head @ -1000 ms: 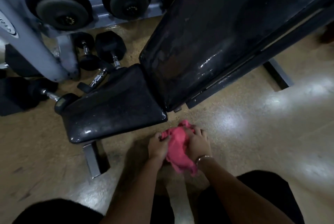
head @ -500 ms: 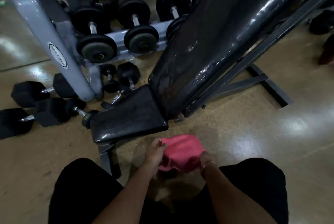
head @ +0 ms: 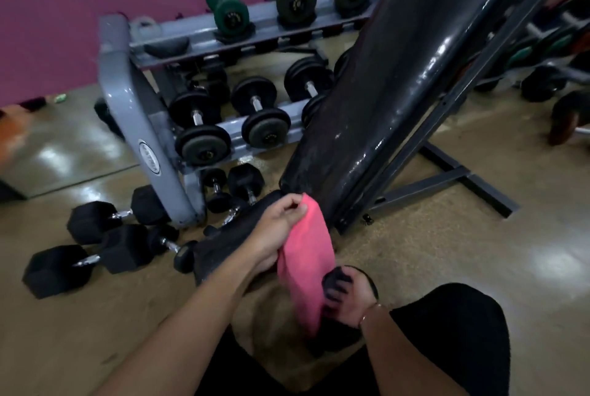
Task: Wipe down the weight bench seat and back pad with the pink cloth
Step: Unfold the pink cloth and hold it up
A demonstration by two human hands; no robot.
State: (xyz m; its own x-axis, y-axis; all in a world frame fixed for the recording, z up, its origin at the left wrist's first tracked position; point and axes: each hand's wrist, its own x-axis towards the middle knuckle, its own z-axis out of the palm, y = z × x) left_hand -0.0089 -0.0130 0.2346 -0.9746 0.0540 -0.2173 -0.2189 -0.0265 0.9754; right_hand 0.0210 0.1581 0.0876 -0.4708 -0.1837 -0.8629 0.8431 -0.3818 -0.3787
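An oval sticker on the grey dumbbell rack and the marks on the racked dumbbells were too blurred to read. The left hand, arm stretched forward, pinched the top edge of the pink cloth between thumb and curled fingers, in front of the seat and under the back pad. The right hand, lower down, curled its fingers on the cloth's hanging end.
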